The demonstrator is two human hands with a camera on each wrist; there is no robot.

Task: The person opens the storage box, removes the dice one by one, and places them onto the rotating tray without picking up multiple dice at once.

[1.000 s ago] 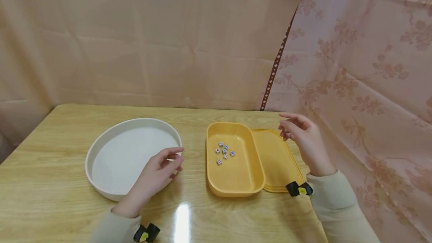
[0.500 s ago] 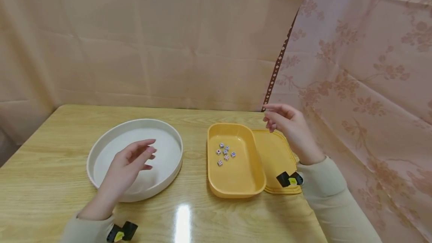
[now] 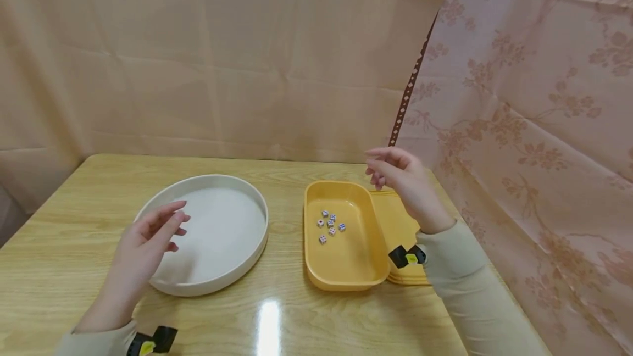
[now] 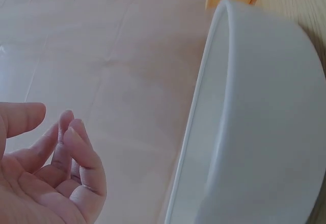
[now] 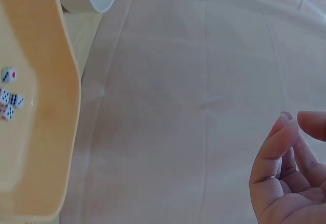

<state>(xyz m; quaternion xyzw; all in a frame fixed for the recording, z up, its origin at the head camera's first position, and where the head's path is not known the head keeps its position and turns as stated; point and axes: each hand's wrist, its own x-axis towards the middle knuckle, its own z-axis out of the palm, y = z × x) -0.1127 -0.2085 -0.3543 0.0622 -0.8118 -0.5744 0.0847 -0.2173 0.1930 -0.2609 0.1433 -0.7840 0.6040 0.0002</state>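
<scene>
Seven white dice (image 3: 331,223), dotted blue and red, lie loosely clustered.

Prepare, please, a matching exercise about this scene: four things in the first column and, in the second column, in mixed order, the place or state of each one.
Places are as seen in the head view.

Things:
1. dice
2. round white tray
3. yellow lid
4. right hand

Places or states:
A. on the table, at the right of the yellow box
B. in the air, holding nothing visible
C. inside the yellow box
D. on the table, at the left of the yellow box

Pairs: 1-C, 2-D, 3-A, 4-B
</scene>
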